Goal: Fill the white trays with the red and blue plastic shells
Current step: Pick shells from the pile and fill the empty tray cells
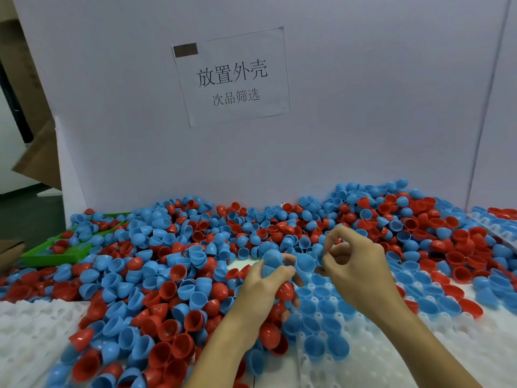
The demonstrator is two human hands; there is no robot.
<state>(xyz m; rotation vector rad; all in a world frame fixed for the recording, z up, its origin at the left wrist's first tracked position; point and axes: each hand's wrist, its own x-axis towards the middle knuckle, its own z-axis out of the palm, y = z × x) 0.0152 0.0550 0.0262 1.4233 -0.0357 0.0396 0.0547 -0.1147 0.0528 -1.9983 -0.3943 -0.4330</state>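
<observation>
Holding blue shells [326, 351], white tray [458, 345], green tray [53, 257] with shells

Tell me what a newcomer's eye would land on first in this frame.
First the heap of red and blue shells, spread across the whole table up to the white backboard. Then the paper sign with Chinese characters taped high on that board. In the middle foreground, the left hand grips several shells and the right hand pinches a blue one, above a white tray partly filled with blue shells.
</observation>
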